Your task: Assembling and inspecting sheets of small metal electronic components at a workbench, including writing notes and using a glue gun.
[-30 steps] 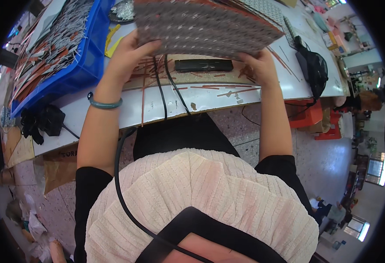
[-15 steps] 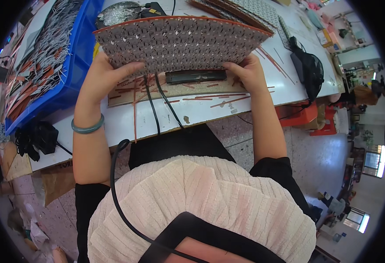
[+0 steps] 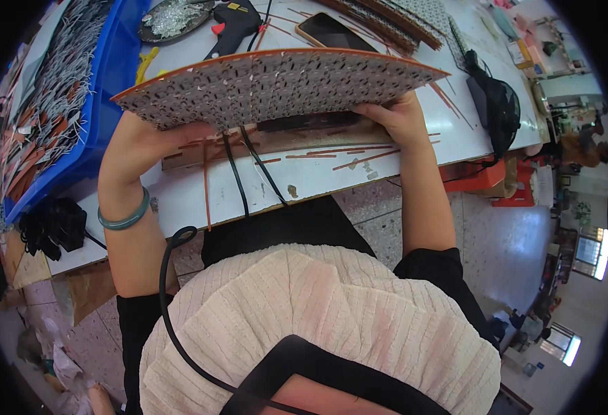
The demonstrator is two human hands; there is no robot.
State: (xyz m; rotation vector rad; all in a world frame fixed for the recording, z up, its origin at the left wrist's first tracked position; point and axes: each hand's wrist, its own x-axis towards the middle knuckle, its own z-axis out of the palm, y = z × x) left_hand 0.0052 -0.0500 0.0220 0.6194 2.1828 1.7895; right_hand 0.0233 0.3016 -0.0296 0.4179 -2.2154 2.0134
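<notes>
Holding the patterned sheet (image 3: 269, 86) above the table (image 3: 179, 203), the left hand (image 3: 143, 142) and right hand (image 3: 403, 123) gripped its left and right sides, seemingly the best hold for something light and bendy

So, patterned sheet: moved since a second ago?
Yes, down the picture, toward the wearer. Against the phone on the table: the patterned sheet hid it then; now it shows above the sheet's upper edge.
</notes>
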